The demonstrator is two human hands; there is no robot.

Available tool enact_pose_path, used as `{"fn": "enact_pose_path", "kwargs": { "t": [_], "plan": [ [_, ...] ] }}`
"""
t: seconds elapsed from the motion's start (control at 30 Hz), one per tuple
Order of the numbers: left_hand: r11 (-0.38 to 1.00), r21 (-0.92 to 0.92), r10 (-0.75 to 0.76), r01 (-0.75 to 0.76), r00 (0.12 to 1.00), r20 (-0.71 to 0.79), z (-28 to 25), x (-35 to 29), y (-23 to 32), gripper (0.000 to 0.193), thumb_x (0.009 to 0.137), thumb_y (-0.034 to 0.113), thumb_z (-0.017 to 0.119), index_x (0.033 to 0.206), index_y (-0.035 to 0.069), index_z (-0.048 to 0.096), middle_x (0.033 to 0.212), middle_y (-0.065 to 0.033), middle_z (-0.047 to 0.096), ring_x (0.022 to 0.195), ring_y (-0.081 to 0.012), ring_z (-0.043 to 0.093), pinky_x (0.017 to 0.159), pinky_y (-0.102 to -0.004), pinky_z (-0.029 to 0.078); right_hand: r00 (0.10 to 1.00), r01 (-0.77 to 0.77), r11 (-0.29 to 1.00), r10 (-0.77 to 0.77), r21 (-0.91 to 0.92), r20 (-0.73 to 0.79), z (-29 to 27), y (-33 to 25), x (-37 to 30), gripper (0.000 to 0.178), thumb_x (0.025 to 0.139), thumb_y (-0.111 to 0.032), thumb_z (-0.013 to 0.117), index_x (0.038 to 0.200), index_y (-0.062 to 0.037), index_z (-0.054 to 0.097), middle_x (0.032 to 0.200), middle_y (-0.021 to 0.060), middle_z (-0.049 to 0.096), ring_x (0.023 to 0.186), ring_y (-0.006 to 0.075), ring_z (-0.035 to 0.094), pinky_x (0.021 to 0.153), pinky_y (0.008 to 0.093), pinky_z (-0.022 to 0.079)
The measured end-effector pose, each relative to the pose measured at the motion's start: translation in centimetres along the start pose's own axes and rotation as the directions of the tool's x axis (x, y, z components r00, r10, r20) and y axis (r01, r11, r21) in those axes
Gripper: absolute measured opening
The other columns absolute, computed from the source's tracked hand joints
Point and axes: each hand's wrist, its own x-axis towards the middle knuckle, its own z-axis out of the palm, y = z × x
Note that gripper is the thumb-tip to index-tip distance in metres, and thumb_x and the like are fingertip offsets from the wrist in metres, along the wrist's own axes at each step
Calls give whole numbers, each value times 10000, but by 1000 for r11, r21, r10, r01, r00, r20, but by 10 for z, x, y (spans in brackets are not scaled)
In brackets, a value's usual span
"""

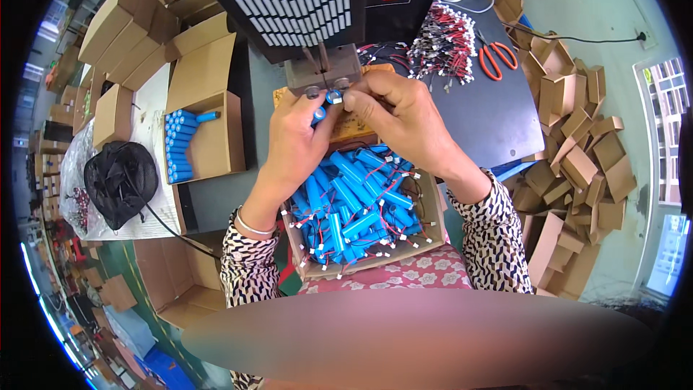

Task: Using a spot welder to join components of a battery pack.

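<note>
My left hand (pixel 294 139) is closed around a blue cylindrical battery (pixel 333 97), holding its end up under the two metal pins (pixel 315 59) of a black bench machine, which looks like a spot welder. A second blue battery (pixel 318 114) shows between the same hand's fingers. My right hand (pixel 404 117) pinches at the battery's end; whatever lies between its fingertips is too small to make out. Below both hands, a cardboard box (pixel 433 235) on my lap is heaped with blue batteries (pixel 354 191) carrying red and black wires and white plugs.
The black machine (pixel 408 22) with its grille and lit red switch fills the far middle. Right of it lie wired connectors (pixel 447 43) and orange-handled scissors (pixel 498 59). To the left stand an open carton (pixel 227 130) of blue batteries and a black bag (pixel 121 180). Empty cardboard boxes (pixel 570 144) pile up at right.
</note>
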Motion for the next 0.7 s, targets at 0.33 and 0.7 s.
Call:
{"fn": "enact_pose_path", "kwargs": {
  "t": [0.33, 0.7],
  "plan": [
    [999, 11, 41, -41, 999, 16, -5, -1, -4, 308, 747, -63, 642, 1038, 31, 605, 981, -154, 609, 868, -372, 581, 716, -407, 475, 993, -92, 996, 92, 7, -74, 14, 1, 10, 185, 862, -119, 586, 787, 48, 609, 560, 115, 501, 485, 148, 456, 471, 328, 360],
    [999, -27, 24, -23, 999, 47, -6, -1, -7, 192, 788, -6, 643, 976, 18, 617, 913, -168, 605, 824, -381, 585, 687, -413, 467, 997, 74, 978, -76, -197, -5, -6, 3, 0, 170, 864, -75, 601, 993, 34, 618, 758, 91, 624, 638, 157, 565, 556, 305, 446]
  ]
}}
